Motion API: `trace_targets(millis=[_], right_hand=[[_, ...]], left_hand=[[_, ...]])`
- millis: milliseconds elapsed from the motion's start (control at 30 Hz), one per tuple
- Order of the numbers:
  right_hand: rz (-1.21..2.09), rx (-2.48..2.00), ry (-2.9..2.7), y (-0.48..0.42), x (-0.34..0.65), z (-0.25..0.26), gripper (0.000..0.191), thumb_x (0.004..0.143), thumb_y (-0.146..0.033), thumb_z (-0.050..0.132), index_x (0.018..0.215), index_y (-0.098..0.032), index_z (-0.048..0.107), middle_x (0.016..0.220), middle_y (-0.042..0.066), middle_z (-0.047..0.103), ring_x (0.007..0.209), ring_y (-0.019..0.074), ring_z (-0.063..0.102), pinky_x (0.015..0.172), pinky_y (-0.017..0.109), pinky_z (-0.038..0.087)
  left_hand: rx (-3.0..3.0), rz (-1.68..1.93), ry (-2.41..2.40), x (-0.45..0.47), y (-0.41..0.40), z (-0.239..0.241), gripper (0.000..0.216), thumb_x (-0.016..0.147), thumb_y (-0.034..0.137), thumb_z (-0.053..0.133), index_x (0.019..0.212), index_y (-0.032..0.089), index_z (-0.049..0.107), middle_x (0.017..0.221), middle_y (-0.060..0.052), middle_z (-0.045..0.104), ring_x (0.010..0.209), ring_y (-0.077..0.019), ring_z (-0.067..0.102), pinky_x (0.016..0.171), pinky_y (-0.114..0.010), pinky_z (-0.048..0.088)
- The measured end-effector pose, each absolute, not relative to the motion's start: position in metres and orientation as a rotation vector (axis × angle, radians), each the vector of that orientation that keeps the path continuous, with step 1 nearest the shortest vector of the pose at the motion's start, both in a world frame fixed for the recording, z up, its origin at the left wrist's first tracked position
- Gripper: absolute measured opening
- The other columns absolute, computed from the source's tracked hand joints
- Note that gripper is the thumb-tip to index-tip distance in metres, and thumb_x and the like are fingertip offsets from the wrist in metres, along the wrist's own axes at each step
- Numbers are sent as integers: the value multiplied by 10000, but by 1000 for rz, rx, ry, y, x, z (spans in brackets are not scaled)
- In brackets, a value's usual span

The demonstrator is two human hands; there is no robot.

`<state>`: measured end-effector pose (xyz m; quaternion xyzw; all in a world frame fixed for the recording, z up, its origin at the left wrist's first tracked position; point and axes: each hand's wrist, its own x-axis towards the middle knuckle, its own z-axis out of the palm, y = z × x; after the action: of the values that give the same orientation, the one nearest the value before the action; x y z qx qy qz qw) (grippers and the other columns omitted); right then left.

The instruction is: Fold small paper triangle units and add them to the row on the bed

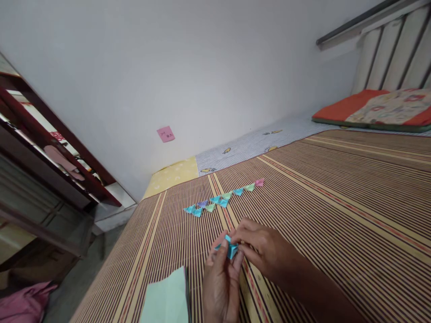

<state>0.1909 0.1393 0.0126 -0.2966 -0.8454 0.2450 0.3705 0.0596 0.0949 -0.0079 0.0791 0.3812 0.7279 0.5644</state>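
Both my hands pinch a small folded blue paper piece (pixel 230 246) just above a striped bamboo mat (pixel 336 202). My left hand (pixel 220 282) grips it from below with thumb and fingers closed. My right hand (pixel 266 249) comes in from the right, its fingertips pressed on the same piece. Beyond my hands, a row of several small folded paper triangles (pixel 222 200) in blue, green, purple and pink lies on the mat. A pale green paper sheet (pixel 166 298) lies flat just left of my left hand.
The mat covers a bed with a checked and yellow sheet (pixel 235 150) along a white wall. An orange patterned pillow (pixel 377 110) lies at the far right. A pink note (pixel 165 133) sticks on the wall. Dark wooden furniture (pixel 50 166) stands to the left.
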Motion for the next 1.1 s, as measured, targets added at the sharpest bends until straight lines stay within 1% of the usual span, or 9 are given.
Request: trace_targets(millis=[167,367,467,567,667,800,967,1033,1100], right_hand=[[598,-769,-2201,140,192,12,212,891,-47,517,857,-190,670,876,26,606,789,161,576,727,266,468],[564,-801,-2179,138,192,16,206,878,-43,502,853,-184,650,865,32,593,796,171,565,720,286,460],[535,-832,-2144,135,190,20,172,850,-51,545,857,-188,649,885,35,586,821,187,553,716,305,445],[558,-829,-2122,131,186,21,156,824,-50,588,854,-194,641,920,30,584,840,186,543,713,304,431],[575,-833,-2110,129,180,19,177,814,-25,586,869,-190,618,950,28,583,866,187,540,746,315,431],[542,-868,-2120,128,176,13,175,813,-14,584,842,-186,593,959,33,570,900,207,525,762,340,416],[491,-823,-2119,133,178,11,177,870,-8,514,816,-166,574,935,57,568,881,218,515,764,365,412],[436,-806,-2126,135,179,12,182,889,-17,481,820,-159,573,923,71,563,862,224,505,746,371,413],[387,-802,-2126,137,180,12,183,899,-28,467,832,-157,579,929,82,563,864,233,500,752,384,422]], left_hand=[[191,1704,898,60,95,-8,148,912,42,581,958,91,713,1015,-169,764,916,-225,750,793,-326,626],[208,1674,882,61,91,-5,178,941,128,575,952,111,752,1080,-150,744,995,-220,717,868,-364,609],[244,1653,876,62,90,-5,189,935,150,590,1005,127,764,1126,-139,736,996,-207,713,838,-307,606],[274,1652,843,63,88,-6,210,945,190,585,1026,144,773,1111,-132,748,961,-189,719,793,-261,601],[288,1666,823,64,87,-7,237,961,222,564,1024,153,782,1108,-134,757,1021,-210,713,843,-281,592],[292,1668,839,67,86,-5,246,958,262,576,1034,147,780,1180,-137,740,1144,-230,671,911,-269,560],[359,1597,806,64,87,-2,340,938,399,602,1099,138,751,1209,-172,727,1182,-296,656,934,-375,565],[357,1574,798,60,87,-1,326,926,398,622,1091,147,751,1200,-168,731,1203,-306,647,972,-408,549],[350,1541,777,57,86,-1,285,911,375,651,1037,145,761,1165,-166,744,1211,-312,644,1008,-432,527]])
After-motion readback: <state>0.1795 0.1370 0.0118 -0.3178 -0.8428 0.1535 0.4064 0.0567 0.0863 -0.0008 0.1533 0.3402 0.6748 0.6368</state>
